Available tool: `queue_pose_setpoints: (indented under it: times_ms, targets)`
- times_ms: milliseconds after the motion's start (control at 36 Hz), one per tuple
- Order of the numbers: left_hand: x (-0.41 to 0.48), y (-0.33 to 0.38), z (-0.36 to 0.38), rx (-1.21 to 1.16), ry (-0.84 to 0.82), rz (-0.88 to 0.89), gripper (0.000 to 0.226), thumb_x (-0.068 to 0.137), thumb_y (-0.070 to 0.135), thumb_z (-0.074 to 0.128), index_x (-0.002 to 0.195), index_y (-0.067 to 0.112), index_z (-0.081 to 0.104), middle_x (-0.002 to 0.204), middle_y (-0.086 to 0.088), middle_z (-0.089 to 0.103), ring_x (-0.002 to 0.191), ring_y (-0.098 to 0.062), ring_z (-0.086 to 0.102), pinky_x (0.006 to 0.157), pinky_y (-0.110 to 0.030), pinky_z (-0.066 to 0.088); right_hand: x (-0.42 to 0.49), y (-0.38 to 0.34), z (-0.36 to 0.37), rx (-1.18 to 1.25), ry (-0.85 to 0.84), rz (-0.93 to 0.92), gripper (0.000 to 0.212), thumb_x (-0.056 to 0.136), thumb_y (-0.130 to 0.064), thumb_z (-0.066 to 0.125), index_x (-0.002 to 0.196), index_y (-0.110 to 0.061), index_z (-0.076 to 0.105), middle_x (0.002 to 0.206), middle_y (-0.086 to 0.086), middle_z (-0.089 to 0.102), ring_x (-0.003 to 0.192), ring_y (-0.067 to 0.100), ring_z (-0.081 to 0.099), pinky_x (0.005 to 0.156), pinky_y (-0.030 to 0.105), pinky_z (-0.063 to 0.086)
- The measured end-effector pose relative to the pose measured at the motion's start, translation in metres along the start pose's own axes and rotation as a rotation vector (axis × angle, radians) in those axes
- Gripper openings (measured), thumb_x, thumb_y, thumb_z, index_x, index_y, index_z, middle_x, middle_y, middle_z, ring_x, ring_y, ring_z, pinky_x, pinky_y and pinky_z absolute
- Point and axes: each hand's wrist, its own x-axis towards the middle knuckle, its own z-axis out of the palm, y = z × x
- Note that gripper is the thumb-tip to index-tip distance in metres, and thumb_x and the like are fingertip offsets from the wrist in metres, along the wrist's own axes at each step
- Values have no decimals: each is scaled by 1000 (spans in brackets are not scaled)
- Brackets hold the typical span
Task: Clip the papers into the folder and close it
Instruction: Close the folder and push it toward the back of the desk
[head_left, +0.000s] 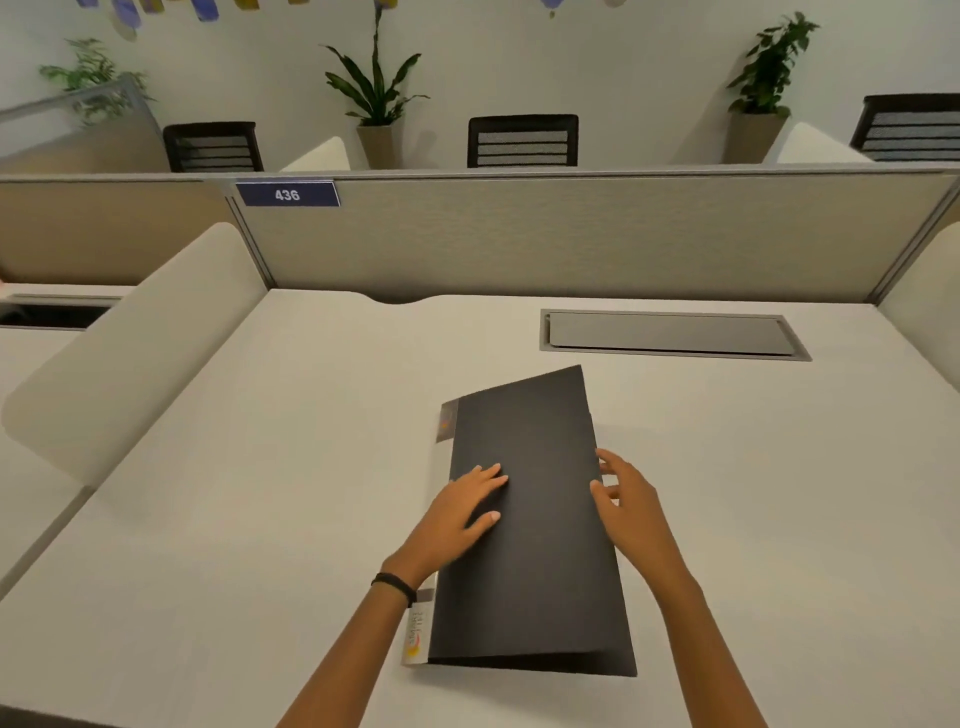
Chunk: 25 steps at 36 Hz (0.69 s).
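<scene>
Folder (540, 571) lies lengthwise at desk (260, 519) ctr, straight ahead of the person. Black cover is down but not quite flat: near corner gapes a bit on the R side. L hand (457, 512) rests flat on the cover near the spine, fingers straight, prob. to pin it & stop it sliding. R hand (631, 506) sits at the open edge, thumb on top, fingers curled round it, seemingly pinching the cover to ease it shut. Hands apart, one per side. Papers not visible, presumably inside.
</scene>
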Motion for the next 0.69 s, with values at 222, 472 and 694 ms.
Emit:
queue_pose_setpoints:
  times_ms: [222, 472, 694]
  targets:
    - [-1, -24, 28, 117, 9, -62, 52, 96, 39, 35, 145, 28, 20, 157, 7, 10, 145, -16, 2, 117, -42, -3, -4, 56, 21, -117, -70, 101, 42, 94, -23, 43, 134, -11, 37, 141, 12, 37, 126, 28, 42, 105, 37, 35]
    - [-9, -44, 44, 296, 102, 0, 66, 85, 62, 5, 144, 34, 13, 150, 19, -1, 143, -5, -2, 113, -22, -17, -13, 85, 53, -302, -45, -21, 43, 93, -29, 43, 134, -17, 38, 149, 9, 24, 138, 24, 22, 112, 35, 23]
    - [-10, -43, 45, 306, 122, -8, 66, 85, 60, 5, 144, 33, 16, 154, 15, 7, 143, -5, 1, 118, -30, -7, -16, 105, 67, -462, 4, -103, 77, 85, -60, -4, 136, -18, 36, 148, 8, 31, 137, 26, 28, 109, 31, 19]
